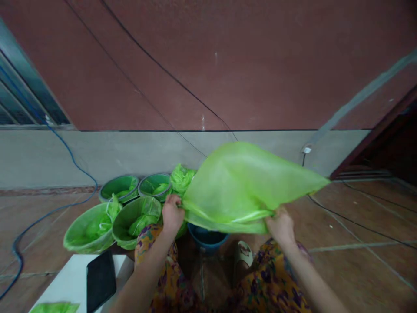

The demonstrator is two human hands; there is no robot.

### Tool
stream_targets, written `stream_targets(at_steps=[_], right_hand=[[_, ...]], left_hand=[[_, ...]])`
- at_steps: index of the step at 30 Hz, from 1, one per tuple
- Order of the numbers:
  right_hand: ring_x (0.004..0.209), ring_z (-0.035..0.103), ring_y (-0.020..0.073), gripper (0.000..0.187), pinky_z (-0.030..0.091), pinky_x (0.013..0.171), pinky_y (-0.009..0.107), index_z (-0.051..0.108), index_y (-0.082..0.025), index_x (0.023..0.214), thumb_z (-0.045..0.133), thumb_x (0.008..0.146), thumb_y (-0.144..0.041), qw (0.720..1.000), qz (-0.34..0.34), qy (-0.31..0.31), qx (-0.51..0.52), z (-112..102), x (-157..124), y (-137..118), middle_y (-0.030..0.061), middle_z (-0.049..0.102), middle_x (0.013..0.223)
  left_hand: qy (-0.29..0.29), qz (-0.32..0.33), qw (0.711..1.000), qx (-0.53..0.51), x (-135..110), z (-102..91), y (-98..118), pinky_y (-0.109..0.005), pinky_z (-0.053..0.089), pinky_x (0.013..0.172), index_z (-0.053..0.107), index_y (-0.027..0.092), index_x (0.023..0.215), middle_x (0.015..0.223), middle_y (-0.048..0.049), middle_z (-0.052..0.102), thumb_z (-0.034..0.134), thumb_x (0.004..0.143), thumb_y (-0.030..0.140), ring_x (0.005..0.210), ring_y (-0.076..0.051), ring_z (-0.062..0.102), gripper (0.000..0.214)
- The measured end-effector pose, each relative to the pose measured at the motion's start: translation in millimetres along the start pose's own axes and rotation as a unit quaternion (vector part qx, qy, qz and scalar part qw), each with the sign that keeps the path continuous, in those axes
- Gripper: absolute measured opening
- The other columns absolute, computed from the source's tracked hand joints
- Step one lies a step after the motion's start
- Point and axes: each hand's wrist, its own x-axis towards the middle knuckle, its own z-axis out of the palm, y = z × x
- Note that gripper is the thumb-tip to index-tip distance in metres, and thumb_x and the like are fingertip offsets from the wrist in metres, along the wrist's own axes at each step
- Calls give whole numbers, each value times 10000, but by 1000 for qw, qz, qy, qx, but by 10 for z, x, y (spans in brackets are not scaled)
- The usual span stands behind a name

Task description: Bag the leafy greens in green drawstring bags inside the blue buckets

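And here you are, holding the green bag (241,187) out in front of you, left hand (172,213) and right hand (280,224) both gripping its near edge, well apart! It's puffing up with air above the blue bucket (208,248), hiding that bucket's far side. Over on your left, 4 buckets (78,248) are already carrying green plastic; the front 2 seem to be wearing it over their rims. So those look done, while the blue one is showing a dark, apparently unlined inside, and the bag isn't sitting in it yet. Around you, a black phone (101,280) is lying on the low white table (63,278), near a green scrap (55,308). A blue hose (15,248) is snaking across the floor at left. Your knees are closing in on both sides.
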Motion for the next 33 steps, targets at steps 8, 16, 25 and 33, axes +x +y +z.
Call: stream_targets(at_steps=[8, 16, 25, 33], right_hand=[[750, 651, 191, 521, 515, 663, 292, 658, -176, 1026, 732, 519, -271, 895, 249, -123, 349, 183, -144, 130, 48, 705, 928], [877, 656, 166, 562, 526, 752, 272, 639, -225, 1118, 766, 571, -253, 815, 252, -258, 454, -220, -81, -74, 44, 683, 1050], [740, 678, 218, 549, 552, 643, 332, 633, -134, 1034, 777, 540, -325, 926, 166, -179, 288, -189, 74, 244, 86, 720, 867], [845, 673, 228, 365, 527, 808, 368, 666, -153, 1051, 507, 725, -190, 984, -82, -136, -76, -327, 287, 258, 102, 697, 1014]], left_hand=[[-186, -173, 966, -55, -297, 452, -556, -239, 404, 658, 560, 188, 647, 644, 24, 579, 497, 545, 46, 673, -142, 546, 186], [-363, -318, 813, -324, -397, 278, -363, -259, 456, 674, 737, 145, 848, 734, -12, 705, 633, 571, 143, 667, -154, 609, 296], [-422, -365, 683, -472, -286, 8, -257, -297, 494, 772, 734, 147, 841, 829, -63, 722, 803, 610, 233, 752, -172, 660, 256], [-332, -325, 744, -480, -87, -110, -52, -280, 466, 671, 665, 155, 726, 706, -16, 675, 787, 555, 205, 640, -149, 613, 215]])
